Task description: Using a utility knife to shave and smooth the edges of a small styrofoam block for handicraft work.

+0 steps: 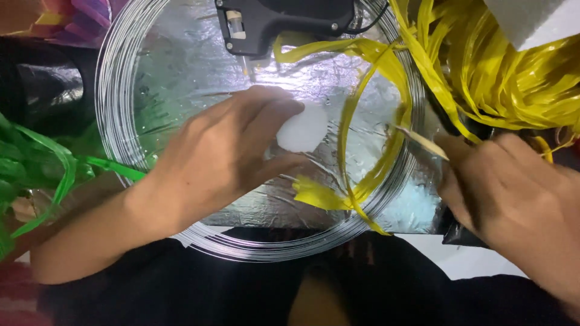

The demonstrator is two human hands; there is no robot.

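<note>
The left hand (217,151) was closed around a small white foam ball (302,128), thumb below and fingers over the top, holding it above the crinkled foil sheet (181,66) that lay inside a coil of thin silver wire (115,90). The right hand (513,187) was clamped on a slim wooden stick (423,142) whose pale tip pointed leftward toward the ball but was apart from it, with a looping yellow raffia strip (356,121) between the two. A black glue gun (284,21) rested at the far edge of the foil, a heap of yellow raffia (513,72) lay to the right, and green raffia (42,163) trailed in from the left. Judging from this, steady work called for keeping the ball gripped firmly yet without crushing the soft foam, bringing the stick in straight toward its middle, and keeping the yellow strip clear of the tip so nothing snagged.
</note>
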